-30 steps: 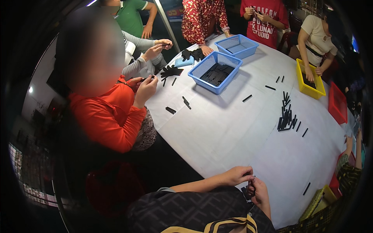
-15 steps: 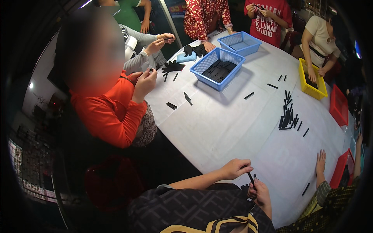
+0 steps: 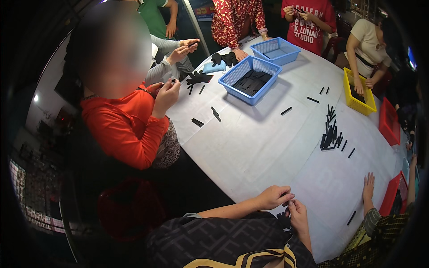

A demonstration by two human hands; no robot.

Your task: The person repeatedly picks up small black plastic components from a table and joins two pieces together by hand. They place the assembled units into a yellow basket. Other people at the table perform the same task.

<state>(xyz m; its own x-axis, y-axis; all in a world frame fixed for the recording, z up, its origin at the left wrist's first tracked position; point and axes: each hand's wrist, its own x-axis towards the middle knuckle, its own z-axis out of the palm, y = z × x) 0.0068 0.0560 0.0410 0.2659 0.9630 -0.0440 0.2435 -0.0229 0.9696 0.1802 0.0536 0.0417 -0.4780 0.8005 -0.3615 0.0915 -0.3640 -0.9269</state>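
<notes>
Near the lower middle, over the table's near edge, my left hand [image 3: 273, 197] and my right hand [image 3: 298, 214] meet with bent fingers. Between their fingertips they pinch a slim black strip [image 3: 285, 203], of which only a small dark part shows. The fingers hide the rest. Several more black pieces [image 3: 282, 217] are partly visible just below, beside my right hand and dark sleeve.
A pile of black strips [image 3: 330, 137] lies on the white table [image 3: 250, 156]. Beyond stand a blue basket [image 3: 252, 99] of strips, another blue basket [image 3: 286, 57], a yellow basket [image 3: 361, 107] and red trays [image 3: 389, 127]. Co-workers surround the table; one person's hand [image 3: 368, 186] rests at right.
My hands have come closer together, and the strip between them, plainly seen before, is now mostly covered by fingers. My left hand has shifted slightly right and down.
</notes>
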